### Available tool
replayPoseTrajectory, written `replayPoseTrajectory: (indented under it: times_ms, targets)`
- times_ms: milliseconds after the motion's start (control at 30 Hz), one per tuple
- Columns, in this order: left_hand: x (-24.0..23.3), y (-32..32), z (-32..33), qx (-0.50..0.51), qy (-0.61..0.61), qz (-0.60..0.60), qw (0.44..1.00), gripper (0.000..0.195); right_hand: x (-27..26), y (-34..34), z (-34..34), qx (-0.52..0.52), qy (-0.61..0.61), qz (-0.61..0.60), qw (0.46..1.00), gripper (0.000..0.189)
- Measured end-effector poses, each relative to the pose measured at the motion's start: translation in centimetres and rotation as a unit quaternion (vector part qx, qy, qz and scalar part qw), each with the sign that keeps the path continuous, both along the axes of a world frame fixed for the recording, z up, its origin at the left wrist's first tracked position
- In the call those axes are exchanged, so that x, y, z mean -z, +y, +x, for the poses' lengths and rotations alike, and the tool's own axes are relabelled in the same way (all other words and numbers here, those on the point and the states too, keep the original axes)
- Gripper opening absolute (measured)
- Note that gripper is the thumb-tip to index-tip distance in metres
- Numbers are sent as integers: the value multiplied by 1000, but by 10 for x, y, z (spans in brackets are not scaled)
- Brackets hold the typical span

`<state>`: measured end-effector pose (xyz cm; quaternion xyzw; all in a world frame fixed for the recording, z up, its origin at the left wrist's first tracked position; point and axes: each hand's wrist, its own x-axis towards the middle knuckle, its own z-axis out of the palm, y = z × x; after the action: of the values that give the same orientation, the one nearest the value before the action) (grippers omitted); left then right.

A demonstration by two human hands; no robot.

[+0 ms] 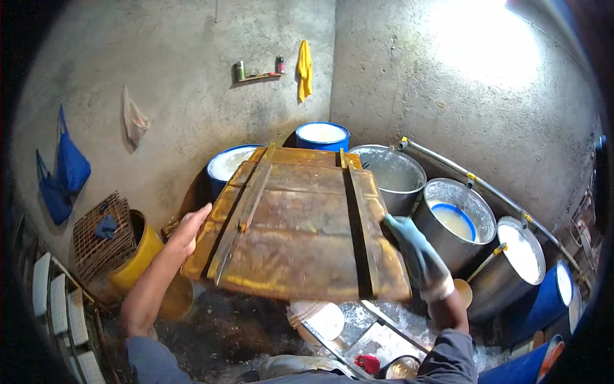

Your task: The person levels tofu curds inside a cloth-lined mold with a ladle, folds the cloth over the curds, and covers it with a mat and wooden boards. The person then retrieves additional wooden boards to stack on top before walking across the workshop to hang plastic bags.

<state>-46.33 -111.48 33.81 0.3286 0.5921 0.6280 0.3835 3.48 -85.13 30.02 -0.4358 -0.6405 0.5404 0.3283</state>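
A wide wooden board of joined planks with two crosswise battens (297,240) is held up in front of me in the head view. My left hand (193,229), bare, grips its left edge. My right hand (417,249), in a light blue glove, holds the right edge; its fingertips are partly hidden. Beyond the board's far edge stand a blue drum (322,134) with white contents and a metal vat (393,170) of cloudy liquid. Another blue drum (232,163) is partly covered by the board at the left.
Metal vats (520,249) line the right wall under a pipe (460,168) with yellow taps. At the left, rusty metal grids (103,240) rest on a yellow drum (139,259). Below the board are a round white-topped container (326,322), a metal frame (336,353) and a pot (403,368) on the wet floor.
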Motion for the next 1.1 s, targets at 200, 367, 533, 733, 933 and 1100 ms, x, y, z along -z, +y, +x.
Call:
replayPoseTrajectory:
  times_ms: [200,367,533,733,933,1100]
  targets:
    - [7,149,-105,-13,40,-36,998,61,-14,115,-111,65,-83,27,994,37]
    - [38,203,-127,3,152,-20,988,58,-5,169,-88,105,-70,65,990,31]
    - [46,154,-142,-123,429,26,894,51,63,137,18,181,6,137,974,41]
    - [1,58,4,-128,469,150,861,29,258,-54,214,349,-63,-7,935,36]
    - [51,23,148,74,329,127,933,21,518,-400,272,379,-294,-223,849,25]
    - [126,46,285,328,212,39,920,20,510,-596,215,181,-473,-195,840,22]
